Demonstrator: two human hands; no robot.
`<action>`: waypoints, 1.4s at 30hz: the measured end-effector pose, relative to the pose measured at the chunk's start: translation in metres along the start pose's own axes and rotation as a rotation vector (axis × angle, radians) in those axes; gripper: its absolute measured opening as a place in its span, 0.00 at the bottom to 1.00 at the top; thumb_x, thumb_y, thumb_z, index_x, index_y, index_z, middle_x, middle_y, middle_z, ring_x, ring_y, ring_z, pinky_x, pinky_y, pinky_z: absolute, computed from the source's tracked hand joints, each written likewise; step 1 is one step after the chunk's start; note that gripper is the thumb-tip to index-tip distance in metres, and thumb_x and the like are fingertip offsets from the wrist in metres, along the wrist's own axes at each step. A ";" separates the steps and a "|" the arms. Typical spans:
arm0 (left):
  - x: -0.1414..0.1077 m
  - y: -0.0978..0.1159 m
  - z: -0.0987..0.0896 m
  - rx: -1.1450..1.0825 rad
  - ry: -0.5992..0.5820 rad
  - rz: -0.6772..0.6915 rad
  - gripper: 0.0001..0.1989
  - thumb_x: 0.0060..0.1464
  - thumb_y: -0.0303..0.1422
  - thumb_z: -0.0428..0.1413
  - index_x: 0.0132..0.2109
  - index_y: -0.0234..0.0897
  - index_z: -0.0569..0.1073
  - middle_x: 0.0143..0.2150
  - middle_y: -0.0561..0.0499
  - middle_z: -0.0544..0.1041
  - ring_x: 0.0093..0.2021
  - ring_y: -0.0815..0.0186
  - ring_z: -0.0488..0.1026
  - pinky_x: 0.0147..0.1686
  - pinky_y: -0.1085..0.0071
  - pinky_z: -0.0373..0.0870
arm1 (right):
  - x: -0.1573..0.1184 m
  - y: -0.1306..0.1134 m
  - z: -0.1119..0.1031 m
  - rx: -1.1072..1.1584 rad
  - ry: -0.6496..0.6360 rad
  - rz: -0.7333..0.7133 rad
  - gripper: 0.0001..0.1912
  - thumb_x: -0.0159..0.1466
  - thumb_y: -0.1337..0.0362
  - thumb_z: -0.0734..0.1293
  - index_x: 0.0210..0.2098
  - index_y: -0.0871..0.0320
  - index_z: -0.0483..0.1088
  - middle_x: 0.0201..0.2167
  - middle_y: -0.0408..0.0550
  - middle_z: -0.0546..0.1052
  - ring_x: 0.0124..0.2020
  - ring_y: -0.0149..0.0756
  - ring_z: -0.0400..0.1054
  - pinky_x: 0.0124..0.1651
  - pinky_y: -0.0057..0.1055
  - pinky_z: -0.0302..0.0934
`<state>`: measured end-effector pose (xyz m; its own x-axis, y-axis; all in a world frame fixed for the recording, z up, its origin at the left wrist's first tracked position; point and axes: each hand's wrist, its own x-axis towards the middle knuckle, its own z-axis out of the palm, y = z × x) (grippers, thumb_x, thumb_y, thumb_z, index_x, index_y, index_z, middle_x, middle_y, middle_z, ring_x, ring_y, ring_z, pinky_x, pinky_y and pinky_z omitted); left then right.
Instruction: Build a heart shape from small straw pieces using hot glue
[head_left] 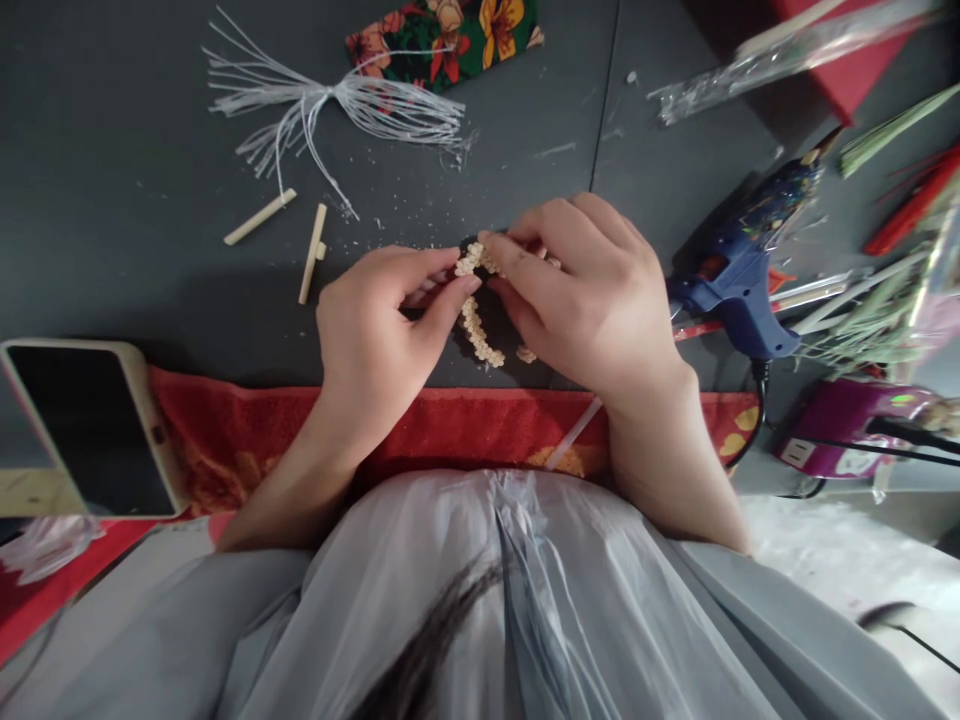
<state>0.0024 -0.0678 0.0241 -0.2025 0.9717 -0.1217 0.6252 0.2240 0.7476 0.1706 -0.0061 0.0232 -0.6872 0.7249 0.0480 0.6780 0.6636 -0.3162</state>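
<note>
A cream-coloured beaded or knotted strip [480, 335] hangs in a curve between my two hands, over the dark grey table [172, 220]. My left hand [386, 325] pinches its upper part between thumb and forefinger. From the other side, my right hand [592, 285] grips the same strip with its fingertips, close to the left thumb. Part of the strip is hidden behind the right fingers, and a short piece of it shows below them. Small pale crumbs are scattered on the table beyond the left hand.
White wires [334, 92] lie near a floral cloth [450, 45], with short wooden sticks [313, 255] closer in. At the right are a blue glue gun [739, 270], a purple box [847, 425] and green strands [862, 335]. A phone [90, 425] rests left, beside red cloth [450, 425].
</note>
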 end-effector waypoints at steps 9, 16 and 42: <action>-0.004 0.000 -0.005 0.021 -0.003 -0.005 0.11 0.61 0.43 0.58 0.46 0.45 0.79 0.44 0.50 0.80 0.42 0.64 0.78 0.49 0.68 0.75 | -0.002 0.004 0.003 0.104 0.012 0.010 0.17 0.72 0.64 0.55 0.49 0.53 0.74 0.42 0.51 0.76 0.43 0.41 0.68 0.45 0.40 0.63; -0.006 0.000 -0.008 0.062 -0.033 0.001 0.10 0.61 0.44 0.58 0.42 0.46 0.79 0.40 0.52 0.81 0.32 0.67 0.75 0.41 0.68 0.76 | -0.002 0.007 0.004 0.117 0.006 -0.008 0.17 0.71 0.66 0.56 0.51 0.53 0.74 0.43 0.50 0.75 0.44 0.40 0.68 0.46 0.40 0.63; -0.001 -0.003 -0.002 0.078 -0.009 0.009 0.12 0.62 0.38 0.53 0.38 0.39 0.79 0.34 0.51 0.81 0.31 0.68 0.74 0.33 0.72 0.66 | -0.005 -0.001 0.017 0.058 0.125 0.005 0.13 0.69 0.66 0.60 0.45 0.53 0.75 0.39 0.51 0.75 0.41 0.41 0.66 0.42 0.38 0.62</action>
<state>-0.0003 -0.0694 0.0232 -0.1906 0.9741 -0.1214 0.6840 0.2205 0.6954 0.1695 -0.0137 0.0071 -0.6431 0.7482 0.1630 0.6627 0.6505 -0.3710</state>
